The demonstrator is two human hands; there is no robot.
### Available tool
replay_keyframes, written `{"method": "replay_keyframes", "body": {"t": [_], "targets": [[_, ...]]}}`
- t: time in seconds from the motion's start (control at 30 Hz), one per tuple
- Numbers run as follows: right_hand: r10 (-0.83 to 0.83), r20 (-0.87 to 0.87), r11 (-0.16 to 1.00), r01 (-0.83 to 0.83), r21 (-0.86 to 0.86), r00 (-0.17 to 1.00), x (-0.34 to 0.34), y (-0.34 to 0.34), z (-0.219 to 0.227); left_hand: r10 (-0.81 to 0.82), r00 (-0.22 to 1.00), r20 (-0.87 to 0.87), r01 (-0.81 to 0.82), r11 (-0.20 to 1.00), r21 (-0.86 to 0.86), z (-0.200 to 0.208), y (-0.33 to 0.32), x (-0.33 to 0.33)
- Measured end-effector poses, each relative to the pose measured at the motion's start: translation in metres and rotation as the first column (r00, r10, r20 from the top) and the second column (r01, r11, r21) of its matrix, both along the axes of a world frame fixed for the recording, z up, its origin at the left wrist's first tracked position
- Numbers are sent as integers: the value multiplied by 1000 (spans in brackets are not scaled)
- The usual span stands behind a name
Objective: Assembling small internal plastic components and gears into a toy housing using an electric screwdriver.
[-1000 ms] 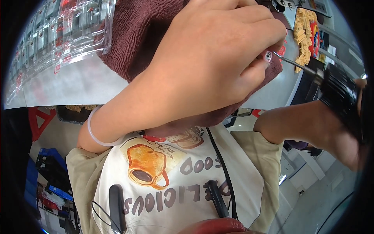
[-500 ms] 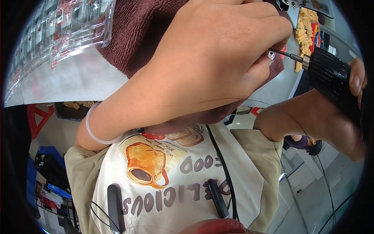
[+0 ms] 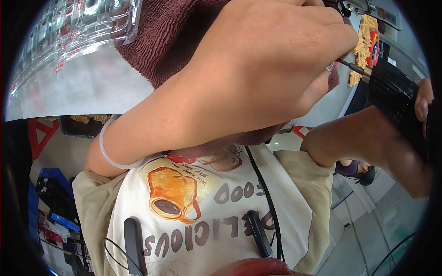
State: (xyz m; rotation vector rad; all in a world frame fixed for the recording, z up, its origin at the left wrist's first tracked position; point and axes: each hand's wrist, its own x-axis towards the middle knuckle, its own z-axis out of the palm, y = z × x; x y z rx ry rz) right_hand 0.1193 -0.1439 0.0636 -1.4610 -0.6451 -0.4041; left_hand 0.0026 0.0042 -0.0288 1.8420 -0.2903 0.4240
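Note:
My left hand [image 3: 271,55], wearing a pale bracelet [image 3: 105,142], is closed over the brown towel [image 3: 159,39]. Its fingertips pinch a small shiny piece, mostly hidden, of a kind I cannot make out. At the right edge my right hand [image 3: 422,99] grips a black power screwdriver [image 3: 393,87]. The tool's thin metal bit [image 3: 352,67] points left, its tip reaching the small piece beside my left fingers. Whether the tip touches the piece is hidden.
Clear plastic trays [image 3: 87,30] are stacked at the far left of the pale table [image 3: 87,87]. Yellow parts [image 3: 363,46] lie at the far right, beside red and blue items. A metal fixture [image 3: 352,8] stands behind my left fingers. Another person [image 3: 357,170] is in the background.
My left hand has shifted slightly right with the small piece. The screwdriver has moved slightly right and down, its bit still at the piece.

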Motion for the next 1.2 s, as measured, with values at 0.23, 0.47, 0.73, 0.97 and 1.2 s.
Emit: {"method": "replay_keyframes", "body": {"t": [0.23,0.47,0.73,0.97,1.2], "targets": [[2,-8,1000,-2,-5,1000,-2,2,-5,-10,1000,-15,10,1000,-7,-3,3,-1],[-2,3,1000,2,-28,1000,0,-1,4,-26,1000,-12,26,999,-32,-4,0,2],[-28,23,999,28,-17,999,-9,-11,18,-66,998,0,66,998,-23,4,-5,5],[-60,43,997,58,41,997,-16,-30,23,-108,994,9,108,994,34,1,-9,22],[-96,80,991,87,100,992,-36,-52,19,-303,953,-28,304,945,117,13,12,24]]}}
